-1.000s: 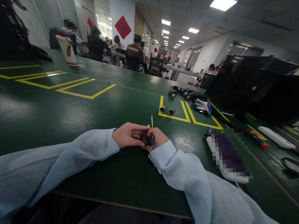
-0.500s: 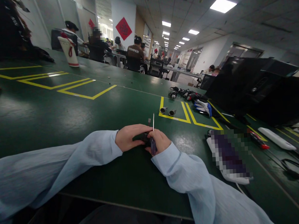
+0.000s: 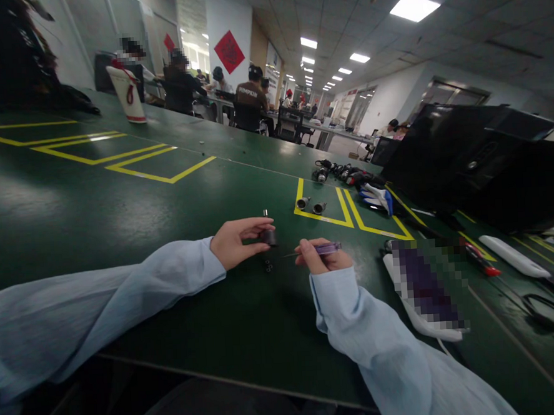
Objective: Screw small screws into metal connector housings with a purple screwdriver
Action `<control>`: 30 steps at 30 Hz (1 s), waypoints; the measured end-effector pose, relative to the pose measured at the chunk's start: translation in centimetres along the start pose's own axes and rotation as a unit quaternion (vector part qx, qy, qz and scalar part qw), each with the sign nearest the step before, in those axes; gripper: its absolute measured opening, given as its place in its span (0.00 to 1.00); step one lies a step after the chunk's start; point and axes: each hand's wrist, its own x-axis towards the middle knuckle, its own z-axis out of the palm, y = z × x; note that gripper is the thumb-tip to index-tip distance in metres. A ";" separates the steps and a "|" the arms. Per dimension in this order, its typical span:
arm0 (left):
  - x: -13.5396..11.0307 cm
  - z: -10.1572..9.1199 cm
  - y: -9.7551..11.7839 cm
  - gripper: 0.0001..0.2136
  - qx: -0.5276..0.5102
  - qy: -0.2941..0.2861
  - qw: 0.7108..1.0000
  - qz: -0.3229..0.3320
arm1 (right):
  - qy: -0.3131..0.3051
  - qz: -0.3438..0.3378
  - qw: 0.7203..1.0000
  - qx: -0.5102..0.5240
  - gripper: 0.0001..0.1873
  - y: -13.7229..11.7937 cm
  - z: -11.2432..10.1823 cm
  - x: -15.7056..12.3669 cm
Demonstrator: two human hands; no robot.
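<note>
My left hand (image 3: 236,241) pinches a small dark cylindrical part (image 3: 269,235) with a thin metal pin on top, held just above the green table (image 3: 117,211). My right hand (image 3: 318,259) grips a small screwdriver with a purple handle (image 3: 325,249), lying nearly level with its thin shaft pointing left toward the part. A tiny dark piece (image 3: 268,267) lies on the table between my hands.
Two small metal cylinders (image 3: 310,205) lie inside a yellow-taped box. Behind them lie black parts (image 3: 338,170) and a white-and-blue glove (image 3: 376,197). A blurred-out flat object (image 3: 425,286) and black bins (image 3: 481,164) sit at right. A white cup (image 3: 124,95) stands far left; people sit beyond.
My hands have moved apart. The right hand swung the screwdriver from upright to level and away to the right. The left hand lifted the dark part; a hand at the left edge is gone.
</note>
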 end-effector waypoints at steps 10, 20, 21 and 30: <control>1.1 -0.1 0.7 0.21 -0.217 0.090 0.958 -0.166 | -0.036 0.046 0.998 0.034 0.15 0.8 1.0 -0.2; 1.3 0.5 1.3 0.11 -0.364 0.126 0.887 -0.254 | -0.057 0.011 0.998 -0.013 0.14 1.3 1.0 -0.3; 1.3 0.5 1.2 0.11 -0.369 0.127 0.884 -0.256 | -0.060 0.011 0.998 -0.015 0.13 1.3 1.0 -0.3; 1.2 0.7 1.8 0.10 -0.384 0.126 0.868 -0.290 | -0.090 0.056 0.994 -0.028 0.17 1.1 0.5 0.1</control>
